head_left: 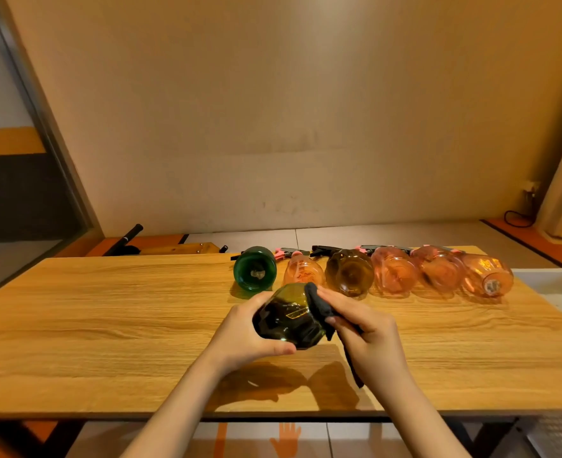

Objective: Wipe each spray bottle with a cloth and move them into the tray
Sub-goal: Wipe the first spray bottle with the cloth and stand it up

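Note:
My left hand (240,328) grips a dark olive spray bottle (289,320) above the middle of the wooden table (108,309), its base turned toward me. My right hand (365,332) holds a dark grey cloth (321,304) and presses it against the bottle's right side; a strip of cloth hangs below that hand. Behind, several spray bottles lie in a row on their sides: a green one (255,272), a brown one (349,274) and pink ones (395,274). A white tray (557,285) shows at the table's right edge.
A beige wall stands close behind the table. Black rods and a wooden piece (180,248) lie on the floor past the far edge. A cable (517,218) runs along the wall at far right. Bare wood stretches across the table's left half.

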{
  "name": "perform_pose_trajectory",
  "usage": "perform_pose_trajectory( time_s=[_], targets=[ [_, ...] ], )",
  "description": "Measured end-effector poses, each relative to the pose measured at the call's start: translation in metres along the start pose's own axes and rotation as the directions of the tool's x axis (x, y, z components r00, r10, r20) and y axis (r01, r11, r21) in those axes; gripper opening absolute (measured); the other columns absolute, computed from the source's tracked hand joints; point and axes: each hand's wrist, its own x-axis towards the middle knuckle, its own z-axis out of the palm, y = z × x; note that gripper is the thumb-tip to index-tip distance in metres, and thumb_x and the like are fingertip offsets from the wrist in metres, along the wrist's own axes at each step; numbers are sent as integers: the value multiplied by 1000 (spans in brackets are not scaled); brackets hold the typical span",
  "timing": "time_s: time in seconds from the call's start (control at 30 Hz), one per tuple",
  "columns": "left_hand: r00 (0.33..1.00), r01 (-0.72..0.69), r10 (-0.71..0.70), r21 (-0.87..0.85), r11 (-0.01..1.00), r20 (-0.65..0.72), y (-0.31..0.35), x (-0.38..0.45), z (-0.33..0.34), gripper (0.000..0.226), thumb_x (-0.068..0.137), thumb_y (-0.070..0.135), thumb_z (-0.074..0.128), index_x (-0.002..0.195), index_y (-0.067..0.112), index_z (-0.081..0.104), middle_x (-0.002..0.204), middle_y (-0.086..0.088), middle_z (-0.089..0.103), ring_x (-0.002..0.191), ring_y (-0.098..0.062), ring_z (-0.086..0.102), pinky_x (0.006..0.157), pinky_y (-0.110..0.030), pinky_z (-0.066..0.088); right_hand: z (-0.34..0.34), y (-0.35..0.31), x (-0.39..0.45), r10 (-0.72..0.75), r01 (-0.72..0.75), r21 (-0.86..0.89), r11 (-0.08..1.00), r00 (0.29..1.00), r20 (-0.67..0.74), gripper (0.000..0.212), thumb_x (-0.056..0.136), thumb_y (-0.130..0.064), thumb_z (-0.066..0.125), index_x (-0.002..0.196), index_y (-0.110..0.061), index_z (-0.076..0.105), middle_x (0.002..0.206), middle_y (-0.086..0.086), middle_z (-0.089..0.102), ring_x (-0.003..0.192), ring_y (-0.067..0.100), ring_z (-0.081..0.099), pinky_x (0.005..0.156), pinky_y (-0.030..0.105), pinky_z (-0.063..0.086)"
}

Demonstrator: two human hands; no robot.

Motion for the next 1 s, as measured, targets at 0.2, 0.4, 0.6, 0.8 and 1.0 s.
perform_pose_trajectory(
  time_s=[0.2,0.4,0.6,0.8,1.0],
  targets=[
    [1000,2,-2,30,1000,7,0,-1,2,69,42,56,78,105,47,51,103,24,63,101,12,57,82,-8,46,-1,-3,14,145,-146,58,988,989,13,47,81,6,61,113,-28,62,108,-22,63,109,-5,56,92,17,46],
    [997,-8,3,-69,998,-73,-6,1,-9,84,39,65,78,114,35,55,113,9,65,105,1,59,86,-19,50,8,-14,5,-46,46,12,999,998,-32,40,80,-10,57,119,-18,59,115,-11,64,111,0,57,92,16,45],
    [1000,-15,15,-50,999,2,-6,0,-5,79,45,60,80,117,36,56,109,17,67,107,1,60,88,-18,50,12,-14,19,179,-173,119,978,983,-41,45,85,4,59,109,-34,61,107,-20,63,107,-4,57,92,25,49],
    [998,-42,35,-112,993,-60,-1,0,-10,85,40,76,77,111,34,56,107,26,65,102,1,61,78,-14,49,10,-27,23,49,-58,65,996,990,131,44,80,-34,57,123,-35,51,120,-26,54,118,-8,47,95,10,39],
    [998,-46,40,-134,990,-47,-3,1,-10,90,40,80,75,114,33,56,109,20,66,106,-5,62,85,-21,52,18,-23,29,28,-44,113,993,990,140,47,82,-19,61,127,-28,51,129,-13,54,126,0,43,104,20,35]
  ],
)
